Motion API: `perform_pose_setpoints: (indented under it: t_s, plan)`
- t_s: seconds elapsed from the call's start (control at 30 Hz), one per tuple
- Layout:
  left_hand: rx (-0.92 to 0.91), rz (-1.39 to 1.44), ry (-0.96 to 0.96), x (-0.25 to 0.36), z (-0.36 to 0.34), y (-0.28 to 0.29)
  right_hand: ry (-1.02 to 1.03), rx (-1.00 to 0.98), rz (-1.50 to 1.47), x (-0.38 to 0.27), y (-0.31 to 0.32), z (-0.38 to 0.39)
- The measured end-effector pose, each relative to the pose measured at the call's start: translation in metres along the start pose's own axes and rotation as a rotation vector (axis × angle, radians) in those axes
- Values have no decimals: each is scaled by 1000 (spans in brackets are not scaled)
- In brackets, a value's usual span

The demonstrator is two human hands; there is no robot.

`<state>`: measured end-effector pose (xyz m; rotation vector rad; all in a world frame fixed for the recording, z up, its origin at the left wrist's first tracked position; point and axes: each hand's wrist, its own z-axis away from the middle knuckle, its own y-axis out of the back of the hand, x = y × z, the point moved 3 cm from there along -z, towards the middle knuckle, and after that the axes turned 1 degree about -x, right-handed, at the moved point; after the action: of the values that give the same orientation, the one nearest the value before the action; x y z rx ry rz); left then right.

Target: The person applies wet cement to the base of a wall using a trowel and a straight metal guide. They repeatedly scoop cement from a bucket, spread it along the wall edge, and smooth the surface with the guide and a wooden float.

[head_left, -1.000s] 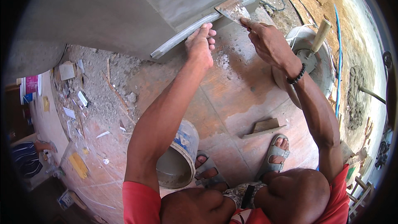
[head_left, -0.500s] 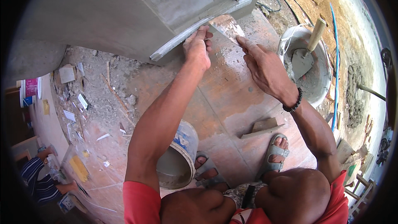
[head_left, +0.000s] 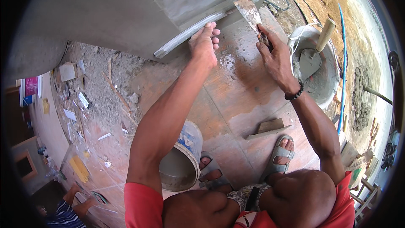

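A long pale strip [head_left: 181, 41] runs along the lower edge of the grey plastered block [head_left: 105, 17]. My left hand [head_left: 204, 44] grips the strip near its middle, thumb on top and fingers curled below. In my right hand [head_left: 276, 61] is a putty knife [head_left: 249, 13], its wide blade smeared with mortar. The blade's tip touches or nearly touches the strip toward its far right end; I cannot tell which.
To the right, a white bucket [head_left: 327, 95] holds mortar and a trowel [head_left: 325, 34]. A second bucket [head_left: 190, 141] stands by my left foot. A flat board with a block [head_left: 270, 127] lies before my right foot. A blue hose [head_left: 343, 50] runs at right; another person [head_left: 65, 215] is lower left.
My right hand has moved up and right with the putty knife, carrying its blade along the strip away from my left hand. At lower left, the other person has shifted downward.
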<state>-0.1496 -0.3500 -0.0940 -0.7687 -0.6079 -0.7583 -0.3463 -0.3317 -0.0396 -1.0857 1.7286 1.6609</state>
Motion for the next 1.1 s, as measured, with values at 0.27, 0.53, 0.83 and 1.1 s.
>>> perform_pose_setpoints:
  t_s: [0.27,0.53,0.83,1.1]
  plan:
    - [-15,-7,-13,-2,-3,2,112,32,131,-4,-6,-14]
    - [-17,-6,-11,0,-1,1,123,28,223,-6,-6,-15]
    - [-27,-4,-16,0,-1,2,36,-25,260,1,-8,-18]
    - [-16,-10,-20,-1,-2,1,162,-96,228,-17,-4,-21]
